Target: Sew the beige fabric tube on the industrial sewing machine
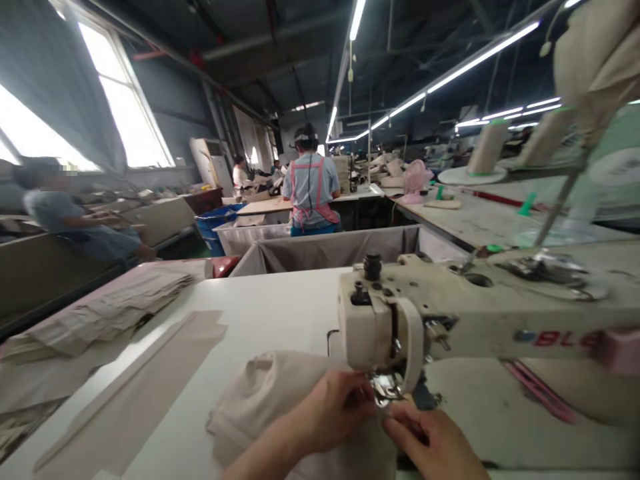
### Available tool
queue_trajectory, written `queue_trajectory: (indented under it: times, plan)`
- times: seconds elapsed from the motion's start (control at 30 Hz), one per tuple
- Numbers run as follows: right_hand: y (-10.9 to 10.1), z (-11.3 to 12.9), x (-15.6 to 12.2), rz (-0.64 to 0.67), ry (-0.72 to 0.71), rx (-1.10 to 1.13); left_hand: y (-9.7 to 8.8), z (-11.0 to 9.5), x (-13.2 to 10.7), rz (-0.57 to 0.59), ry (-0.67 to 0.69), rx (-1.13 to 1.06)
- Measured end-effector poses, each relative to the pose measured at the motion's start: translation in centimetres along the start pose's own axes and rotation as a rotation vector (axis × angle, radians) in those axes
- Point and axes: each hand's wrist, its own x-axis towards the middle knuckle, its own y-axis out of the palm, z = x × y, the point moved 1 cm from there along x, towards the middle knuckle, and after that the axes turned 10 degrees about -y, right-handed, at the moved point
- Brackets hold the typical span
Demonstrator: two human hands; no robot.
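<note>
Hiding the fingertips, perhaps pinching cloth (270, 393): presser foot (385, 387)

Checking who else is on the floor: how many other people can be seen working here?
3: one person seated at far left, one standing back-turned at centre, one farther back near the window. More may be hidden in the blur.

Probably garment factory: sewing machine (450, 313), fabric stacks (100, 313).

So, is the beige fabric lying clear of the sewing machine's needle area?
No: both hands, left hand and right hand, press the beige fabric right up under the presser foot of the sewing machine.
</note>
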Motion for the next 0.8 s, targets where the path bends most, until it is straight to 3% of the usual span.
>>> queue_trajectory:
  times: [0.1,0.2,0.4,0.53,0.8]
  plan:
    - [0.1,0.5,-0.2,-0.014,0.041,-0.085,0.1,-0.1,0.0,-0.027,-0.034,-0.014]
    - [0.6,0.7,-1.0,-0.055,0.046,-0.181,0.4,-0.4,0.2,-0.149,-0.067,0.033]
    - [0.8,0.6,-2.9,0.015,-0.477,-0.578,0.7,-1.5,0.3,-0.317,-0.136,0.121]
    - [0.3,0.2,-3.0,0.039,-0.627,-0.659,0.7,-1.8,0.3,-0.340,-0.176,0.133]
    - [0.2,0.4,-2.4,0.076,-0.589,-0.660,0.4,-1.7,0.5,-0.349,-0.173,0.093]
